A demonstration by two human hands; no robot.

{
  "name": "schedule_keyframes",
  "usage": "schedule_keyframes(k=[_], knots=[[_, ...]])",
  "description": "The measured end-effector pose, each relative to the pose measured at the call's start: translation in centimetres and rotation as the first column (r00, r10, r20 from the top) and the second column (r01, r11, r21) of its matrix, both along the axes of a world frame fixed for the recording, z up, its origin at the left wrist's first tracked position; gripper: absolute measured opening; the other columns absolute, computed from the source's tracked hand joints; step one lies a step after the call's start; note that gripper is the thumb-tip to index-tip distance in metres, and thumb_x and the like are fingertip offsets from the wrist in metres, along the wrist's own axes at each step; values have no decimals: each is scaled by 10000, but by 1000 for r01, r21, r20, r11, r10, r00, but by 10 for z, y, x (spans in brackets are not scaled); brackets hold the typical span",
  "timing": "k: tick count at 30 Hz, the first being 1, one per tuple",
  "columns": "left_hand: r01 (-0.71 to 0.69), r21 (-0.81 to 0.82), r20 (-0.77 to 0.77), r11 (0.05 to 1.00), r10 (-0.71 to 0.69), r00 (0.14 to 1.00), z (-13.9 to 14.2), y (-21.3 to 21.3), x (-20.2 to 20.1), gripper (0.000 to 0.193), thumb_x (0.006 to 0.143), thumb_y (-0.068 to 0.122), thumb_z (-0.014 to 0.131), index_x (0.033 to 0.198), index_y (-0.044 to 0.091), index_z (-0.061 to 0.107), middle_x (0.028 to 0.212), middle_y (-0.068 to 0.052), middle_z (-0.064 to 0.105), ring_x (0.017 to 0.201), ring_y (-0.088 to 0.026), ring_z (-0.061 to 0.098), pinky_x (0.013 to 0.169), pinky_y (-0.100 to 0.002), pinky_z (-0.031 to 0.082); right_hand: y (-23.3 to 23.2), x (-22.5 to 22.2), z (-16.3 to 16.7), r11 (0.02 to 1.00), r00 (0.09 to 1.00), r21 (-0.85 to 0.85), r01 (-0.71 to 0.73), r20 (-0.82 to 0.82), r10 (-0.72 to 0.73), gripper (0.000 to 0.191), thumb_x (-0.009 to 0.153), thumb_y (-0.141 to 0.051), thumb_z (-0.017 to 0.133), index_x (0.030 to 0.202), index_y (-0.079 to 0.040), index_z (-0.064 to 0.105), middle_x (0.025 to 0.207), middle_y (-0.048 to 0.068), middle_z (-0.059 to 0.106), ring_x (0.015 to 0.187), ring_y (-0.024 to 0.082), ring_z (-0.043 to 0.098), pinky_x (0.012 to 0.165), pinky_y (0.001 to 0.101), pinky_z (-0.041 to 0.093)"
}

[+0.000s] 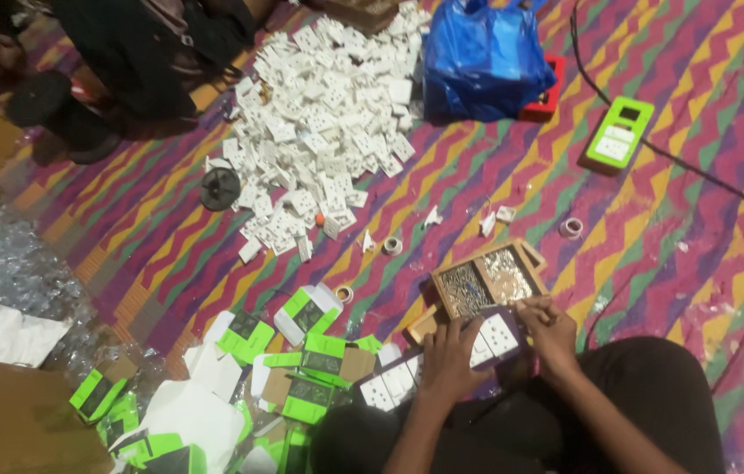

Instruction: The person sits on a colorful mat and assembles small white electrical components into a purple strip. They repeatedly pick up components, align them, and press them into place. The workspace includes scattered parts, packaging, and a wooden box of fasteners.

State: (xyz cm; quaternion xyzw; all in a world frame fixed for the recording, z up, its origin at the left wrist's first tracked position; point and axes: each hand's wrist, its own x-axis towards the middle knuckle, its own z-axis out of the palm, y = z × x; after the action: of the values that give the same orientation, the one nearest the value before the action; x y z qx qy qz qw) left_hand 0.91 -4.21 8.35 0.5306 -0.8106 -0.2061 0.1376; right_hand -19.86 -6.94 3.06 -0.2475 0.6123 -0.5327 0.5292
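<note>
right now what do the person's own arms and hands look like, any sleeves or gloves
Both arms are bare to the bottom edge of the picture, with no sleeves visible. The left hand and right hand wear no gloves. No rings, watch or bands can be made out; the picture is too blurry to be sure.

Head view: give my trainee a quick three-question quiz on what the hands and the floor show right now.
1. True or false: both hands rest on the long purple-framed white socket strip.
2. What lies in the two-compartment wooden tray?
3. Which is nearer the tray: A, the heap of white plastic socket plates; B, the right hand?

Key: 1 true, with the left hand on its middle. 2 small metal parts, kind unclear. 3 B.
</note>
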Motion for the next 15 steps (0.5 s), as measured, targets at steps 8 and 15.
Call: schedule_keyframes(k=[8, 15], knots=[[-24, -82, -45, 996, 20, 999, -2, 5, 0, 945, 715, 377, 905, 1504, 90, 470, 1466, -190, 472, 1305, -398, 462, 1044, -573, 343, 11, 3, 11, 967, 912, -235, -98, -411, -8, 162, 930, -94, 772, 1054, 10, 753, 963, 80, 746, 828, 140, 702, 745, 266, 573], [-14, -137, -113, 990, -2, 994, 4, 10, 1, 757, 682, 321, 892, 1356, 139, 599, 1440, -146, 499, 1315, -347, 492, 1063, -544, 376, 22, 1, 23, 943, 832, -262, -204, -555, 25, 136, 958, -66, 762, 1076, 3, 760, 979, 67, 760, 871, 115, 709, 804, 254, 570]])
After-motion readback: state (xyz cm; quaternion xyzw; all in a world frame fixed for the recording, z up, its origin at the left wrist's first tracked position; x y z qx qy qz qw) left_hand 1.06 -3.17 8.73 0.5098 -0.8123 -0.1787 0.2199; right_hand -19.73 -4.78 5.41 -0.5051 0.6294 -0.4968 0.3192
